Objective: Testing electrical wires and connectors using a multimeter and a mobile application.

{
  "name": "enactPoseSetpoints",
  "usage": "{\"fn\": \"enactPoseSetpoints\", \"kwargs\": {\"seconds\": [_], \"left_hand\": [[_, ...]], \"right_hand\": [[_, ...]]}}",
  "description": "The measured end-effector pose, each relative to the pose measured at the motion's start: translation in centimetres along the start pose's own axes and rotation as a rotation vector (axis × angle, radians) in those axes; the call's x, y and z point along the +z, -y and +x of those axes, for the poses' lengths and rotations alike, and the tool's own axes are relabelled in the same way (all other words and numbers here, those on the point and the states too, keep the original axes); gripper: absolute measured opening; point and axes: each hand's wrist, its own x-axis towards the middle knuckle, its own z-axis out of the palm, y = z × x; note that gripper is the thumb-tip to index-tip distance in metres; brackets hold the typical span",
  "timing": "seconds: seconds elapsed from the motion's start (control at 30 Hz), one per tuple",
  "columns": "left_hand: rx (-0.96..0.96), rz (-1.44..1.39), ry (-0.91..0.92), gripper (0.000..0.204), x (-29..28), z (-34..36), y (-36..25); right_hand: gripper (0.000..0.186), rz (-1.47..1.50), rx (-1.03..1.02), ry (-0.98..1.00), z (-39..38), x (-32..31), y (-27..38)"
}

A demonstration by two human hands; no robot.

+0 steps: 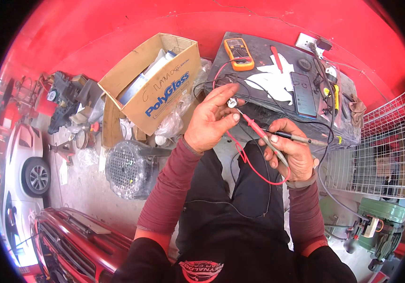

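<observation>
My left hand (210, 119) pinches a small white connector (232, 103) with dark wires, held up at the centre. My right hand (289, 153) grips a red-handled test probe (255, 129) and a black pen-like probe (285, 135) crossed over it. The red probe's tip reaches up to just below the connector; whether it touches is too small to tell. A red lead loops down between my hands. Beyond them, on a dark bench top (231, 41), lie an orange-and-black multimeter (238, 53), white paper (271, 82) and a phone (304, 96).
An open cardboard box (150, 94) and clutter stand at left, with a wrapped perforated stool (129, 167) on the floor. A white car (18, 188) and red vehicle part (80, 236) are lower left. A wire grid (381, 146) and green case (381, 210) are at right.
</observation>
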Motion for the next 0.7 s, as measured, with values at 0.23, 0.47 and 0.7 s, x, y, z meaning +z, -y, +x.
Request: {"fn": "enactPoseSetpoints", "kwargs": {"seconds": [0.23,0.47,0.7], "left_hand": [[0.006,0.047,0.016,0.059,0.0,0.1,0.3],[0.026,0.195,-0.006,0.057,0.0,0.2,0.7],[0.058,0.37,-0.028,0.056,-0.4,0.5,1.0]], "right_hand": [[0.02,-0.086,-0.019,-0.06,0.5,1.5,0.2],[0.024,-0.234,0.024,-0.118,1.2,2.7,1.1],[0.028,-0.239,0.024,-0.125,1.6,3.5,1.5]]}}
